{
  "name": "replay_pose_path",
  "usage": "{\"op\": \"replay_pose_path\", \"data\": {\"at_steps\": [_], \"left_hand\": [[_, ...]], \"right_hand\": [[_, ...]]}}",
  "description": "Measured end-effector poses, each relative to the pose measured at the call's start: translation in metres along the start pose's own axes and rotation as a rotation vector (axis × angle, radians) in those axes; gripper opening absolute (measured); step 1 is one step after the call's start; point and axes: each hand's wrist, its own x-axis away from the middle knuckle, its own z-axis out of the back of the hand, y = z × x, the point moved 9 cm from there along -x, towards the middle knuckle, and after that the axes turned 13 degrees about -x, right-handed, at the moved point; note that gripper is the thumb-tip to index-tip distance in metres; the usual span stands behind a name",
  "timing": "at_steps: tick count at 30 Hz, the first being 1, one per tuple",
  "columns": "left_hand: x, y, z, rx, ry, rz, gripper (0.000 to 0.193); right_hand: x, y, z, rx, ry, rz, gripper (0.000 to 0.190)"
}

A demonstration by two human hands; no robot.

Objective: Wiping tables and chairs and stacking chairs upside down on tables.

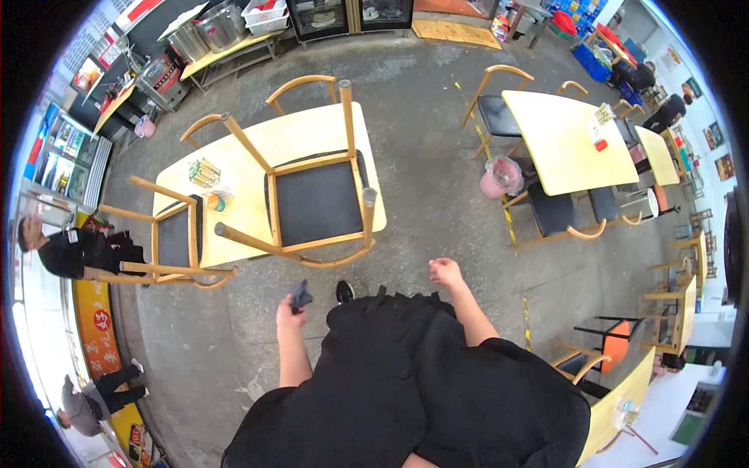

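Note:
My left hand [291, 316] holds a crumpled dark grey cloth [301, 295] over the floor. My right hand [446, 274] hangs to the right with loosely curled fingers and nothing visible in it. Before me stands a pale yellow table [246, 237]. One wooden chair with a black seat [319, 202] rests upside down on its right part. Another upturned chair [175, 237] is at its left end, legs pointing up and outward. Between them are a holder of wooden chopsticks [204, 173] and a small orange-and-teal round container [215, 202]. Both hands are apart from the table.
To the right stands another yellow table [567, 140] with black-seated chairs around it. A pink lined bin [501, 177] sits beside it. One person [88, 251] is at the left; another [99, 398] stands by the yellow counter front [96, 327]. Steel pots [221, 26] occupy a back bench.

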Motion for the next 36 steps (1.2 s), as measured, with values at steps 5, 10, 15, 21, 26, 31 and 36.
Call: {"op": "replay_pose_path", "data": {"at_steps": [5, 10, 15, 21, 26, 31, 36], "left_hand": [[0.129, -0.089, -0.217, -0.265, -0.471, 0.012, 0.030], [0.241, -0.147, -0.361, -0.705, -0.805, 0.030, 0.039], [0.267, -0.189, -0.427, -0.782, -1.021, 0.193, 0.038], [0.262, -0.201, -0.500, -0.540, -1.165, 0.344, 0.073], [0.223, -0.202, -0.566, -0.373, -1.162, 0.419, 0.075], [0.202, -0.173, -0.630, -0.235, -1.378, 0.382, 0.070], [0.170, -0.133, -0.674, -0.410, -1.166, 0.137, 0.039]], "right_hand": [[0.022, -0.031, 0.032, 0.283, -0.089, 0.176, 0.064], [0.097, -0.095, 0.032, 0.049, -0.498, 0.439, 0.078], [0.125, -0.126, 0.071, -0.463, -0.593, 0.369, 0.074], [0.067, -0.134, 0.117, -0.666, -0.401, 0.220, 0.044], [0.025, -0.181, 0.144, -0.680, -0.350, 0.248, 0.041], [-0.010, -0.244, 0.144, -0.627, -0.345, 0.151, 0.043], [-0.059, -0.305, 0.125, -0.536, -0.438, 0.115, 0.042]]}}
